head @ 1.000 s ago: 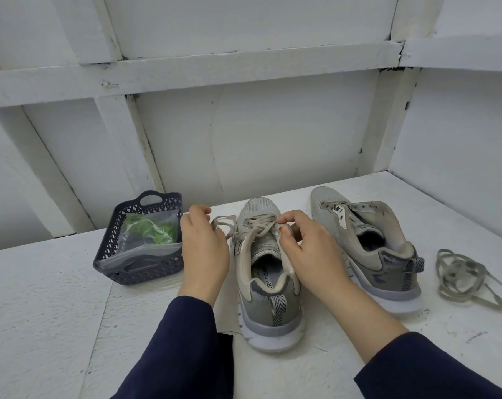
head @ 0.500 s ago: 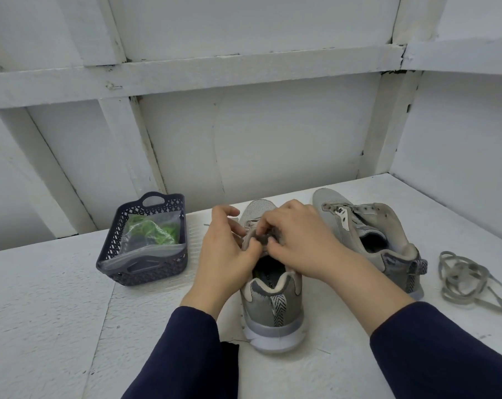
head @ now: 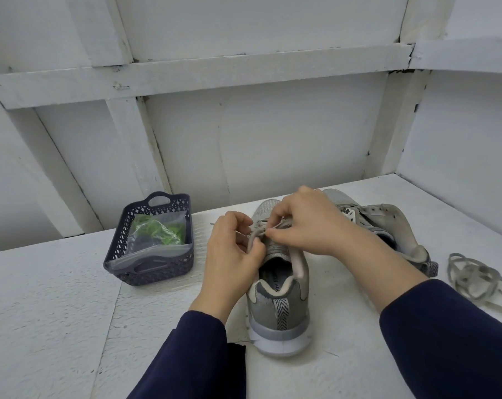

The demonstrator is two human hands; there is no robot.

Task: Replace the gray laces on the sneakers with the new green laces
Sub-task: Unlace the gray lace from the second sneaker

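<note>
White-painted boards and beams close off a corner, and a rough white worktop (head: 56,298) carries everything. A gray sneaker (head: 278,306) stands on it, heel toward the camera, with both hands over its throat.

The left hand (head: 232,254) has its fingers curled in, thumb and forefinger pinched on the gray lace (head: 257,233) at the sneaker's left edge. The right hand (head: 310,226) comes in from the other side, thumb and forefinger closed on the same lace just beside the left fingertips. The hands hide most of the lacing, so how much is threaded cannot be told.

Right of the sneaker, behind the right wrist, a second sneaker (head: 394,223) lies tipped, eyelet holes showing. Farther right of the sneaker, well apart, a loose lace (head: 471,280) lies in a flat tangle. Left of the sneaker sits a dark basket (head: 154,269) of lattice plastic with a cut-out handle. It holds a clear bag (head: 146,249) with the green laces (head: 160,230) bunched inside.

Dark blue sleeves (head: 192,358) cover both forearms. The sneaker has a mesh toe, a smooth pale collar, a herringbone heel tab and a white sole.
</note>
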